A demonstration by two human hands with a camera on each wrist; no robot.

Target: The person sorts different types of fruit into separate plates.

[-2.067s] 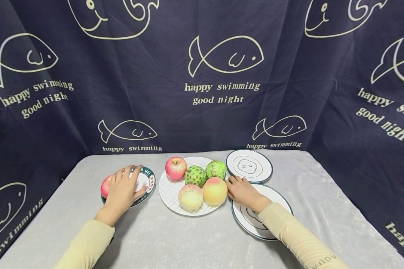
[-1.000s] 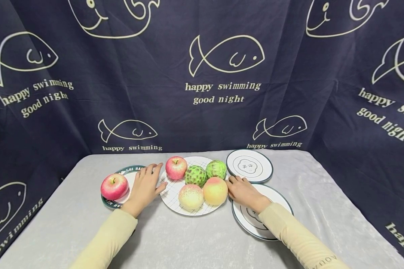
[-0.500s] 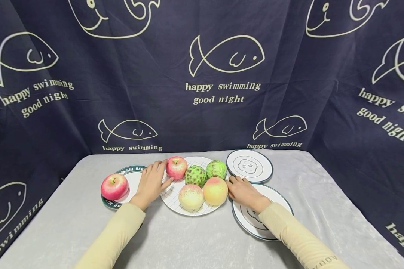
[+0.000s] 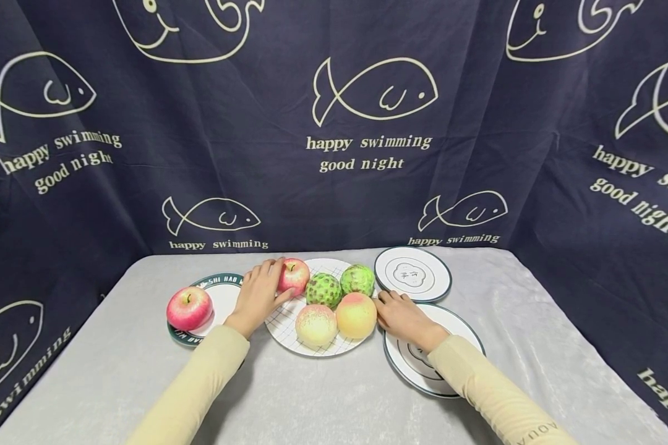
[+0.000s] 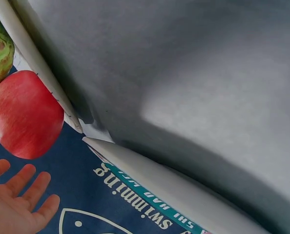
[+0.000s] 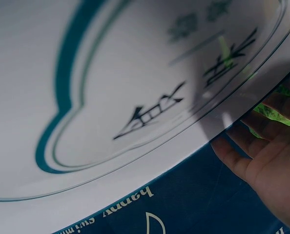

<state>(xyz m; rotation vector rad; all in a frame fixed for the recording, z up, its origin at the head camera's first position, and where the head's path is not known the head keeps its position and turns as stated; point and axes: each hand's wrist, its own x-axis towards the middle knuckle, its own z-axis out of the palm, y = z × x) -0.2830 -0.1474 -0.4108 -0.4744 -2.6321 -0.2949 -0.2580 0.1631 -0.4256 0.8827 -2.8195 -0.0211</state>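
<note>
Apple risk: left hand (image 4: 258,298) has fingers spread around red apple (image 4: 296,278), not visibly gripping; a sideways nudge could roll it into the green fruits (image 4: 323,290).
Rim risk: right hand (image 4: 403,316), fingers loosely bent, nothing visibly held; pressing could tip the grid plate.
Grid plate (image 4: 281,324): red apple, two green fruits, two peaches (image 4: 315,326).
Left plate (image 4: 222,306): second apple (image 4: 189,308).
Right plates (image 4: 462,337): two, printed faces showing.

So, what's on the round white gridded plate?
One round red apple, two bumpy green fruits, two round yellowish peaches. The left hand partly covers the apple; the plate beneath the fruit is hidden.
</note>
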